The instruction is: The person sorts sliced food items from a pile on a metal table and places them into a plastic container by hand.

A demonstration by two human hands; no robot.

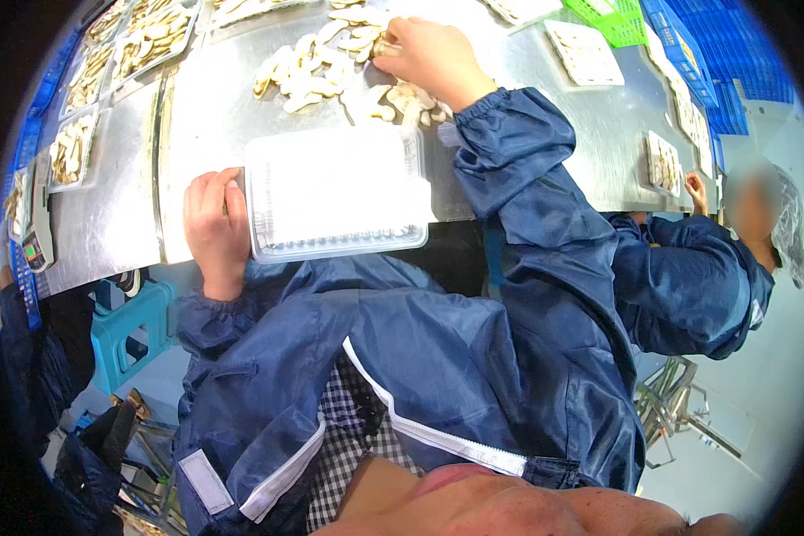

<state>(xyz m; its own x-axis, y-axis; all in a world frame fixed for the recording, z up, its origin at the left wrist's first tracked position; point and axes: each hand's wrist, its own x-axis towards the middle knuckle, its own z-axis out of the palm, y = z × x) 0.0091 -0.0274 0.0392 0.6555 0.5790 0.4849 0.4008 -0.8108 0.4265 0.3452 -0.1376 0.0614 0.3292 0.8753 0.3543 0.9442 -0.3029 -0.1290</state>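
Note:
A clear plastic tray (335, 241) sits at the table's near edge in front of me; glare whitens most of its inside. At its left side, my left hand (216, 219) is closed, with curled fingers and the thumb against the rim. My right hand (433, 62) reaches past the tray to a loose heap of pale sliced mushrooms (308, 71) on the metal table. Its fingers are bent together over slices at the heap's right part, the tips partly hidden. Darker mushroom pieces (413, 103) lie under the right wrist.
Filled trays (152, 40) stand at the far left, another tray (585, 54) at the right near a green basket (612, 18). Blue crates (732, 54) are stacked behind. A scale (36, 241) is at the left edge. A co-worker (688, 277) sits close on my right; a turquoise stool (134, 335) is left.

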